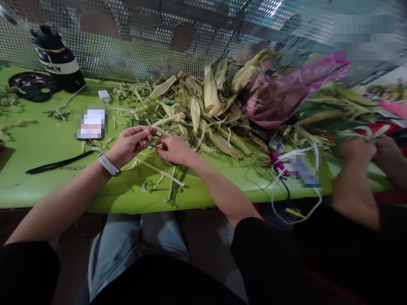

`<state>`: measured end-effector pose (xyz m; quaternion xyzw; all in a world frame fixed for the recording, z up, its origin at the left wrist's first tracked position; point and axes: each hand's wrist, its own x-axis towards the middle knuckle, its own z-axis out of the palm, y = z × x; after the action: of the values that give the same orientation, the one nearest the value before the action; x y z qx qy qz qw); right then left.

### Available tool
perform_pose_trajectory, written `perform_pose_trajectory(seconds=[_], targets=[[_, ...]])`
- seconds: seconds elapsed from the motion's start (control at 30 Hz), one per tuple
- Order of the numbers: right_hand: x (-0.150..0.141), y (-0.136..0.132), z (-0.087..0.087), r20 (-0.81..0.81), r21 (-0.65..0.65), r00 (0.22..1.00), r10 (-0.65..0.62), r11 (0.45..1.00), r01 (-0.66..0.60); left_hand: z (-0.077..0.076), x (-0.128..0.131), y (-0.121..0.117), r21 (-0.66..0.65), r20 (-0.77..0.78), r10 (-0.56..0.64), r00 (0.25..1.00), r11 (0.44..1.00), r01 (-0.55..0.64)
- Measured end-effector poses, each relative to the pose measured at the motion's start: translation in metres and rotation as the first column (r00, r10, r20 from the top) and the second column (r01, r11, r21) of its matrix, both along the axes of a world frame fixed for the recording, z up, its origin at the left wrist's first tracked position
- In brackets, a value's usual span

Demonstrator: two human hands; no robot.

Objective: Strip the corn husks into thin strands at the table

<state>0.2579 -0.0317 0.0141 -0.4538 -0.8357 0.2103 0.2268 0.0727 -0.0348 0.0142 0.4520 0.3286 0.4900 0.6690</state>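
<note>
My left hand, with a pale watch on its wrist, is closed in a pinch just over the green table. Close beside it, my right hand has its fingers bent together. A thin dark piece shows between the fingertips; its kind is too small to make out. Right behind both hands rises a heap of dry corn husks mixed with green stems. Pale husk strips lie on the table in front of my hands.
A phone, a white charger and a black bottle stand or lie to the left. Purple plastic bag rests on the heap. At right, another person's hands work near a looped white cable. Perforated metal closes the back.
</note>
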Motion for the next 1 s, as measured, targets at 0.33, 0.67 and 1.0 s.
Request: perform_pose_trajectory(seconds=[0.33, 0.67, 1.0], targets=[[-0.011, 0.014, -0.024, -0.650, -0.379, 0.756, -0.081, 0.896, -0.230, 0.008, 0.004, -0.008, -0.207, 0.277, -0.082, 0.957, 0.968, 0.143], [-0.004, 0.012, -0.014, -0.236, -0.056, 0.967, 0.094, 0.992, -0.110, 0.005, -0.006, 0.005, -0.215, 0.102, -0.016, 0.995, 0.976, 0.038], [0.003, 0.000, 0.007, -0.233, 0.164, 0.965, 0.118, 0.983, -0.081, 0.002, -0.004, 0.009, -0.035, -0.248, 0.057, 0.967, 0.997, -0.068]])
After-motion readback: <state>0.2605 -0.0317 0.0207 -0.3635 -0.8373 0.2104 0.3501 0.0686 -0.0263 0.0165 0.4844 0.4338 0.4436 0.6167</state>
